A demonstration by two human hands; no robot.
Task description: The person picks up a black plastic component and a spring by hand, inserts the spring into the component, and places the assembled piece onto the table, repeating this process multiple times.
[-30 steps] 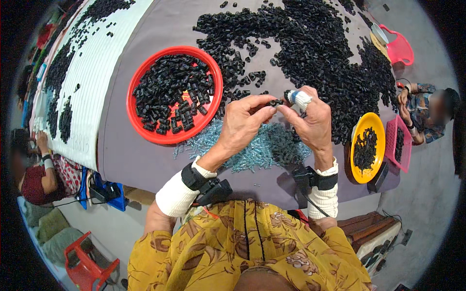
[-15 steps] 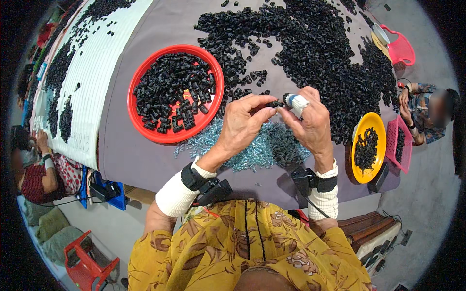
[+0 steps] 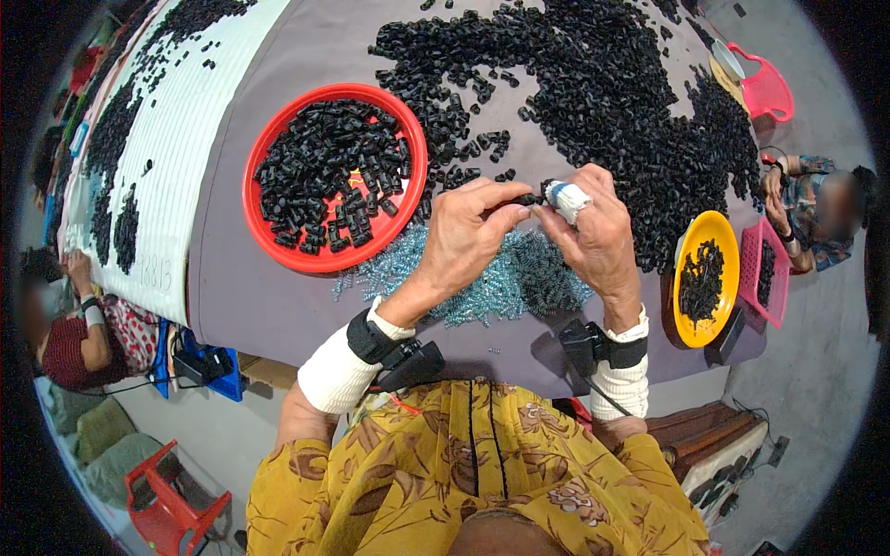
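Black plastic piece (image 3: 527,198), small and tubular, is being pinched between the left hand (image 3: 468,232) and right hand (image 3: 598,236) just above the pale blue-grey spring pile (image 3: 501,278) at the counter's (image 3: 269,306) near edge; both hands are closing fingertip-to-fingertip on it, w/ the right forefinger wearing a white wrap (image 3: 566,199). Looks like the assembly step, i.e. fitting one part to the piece. Next move prob. calls for keeping the pinch steady and aligned; red tray (image 3: 413,153) of black pieces is sitting just left.
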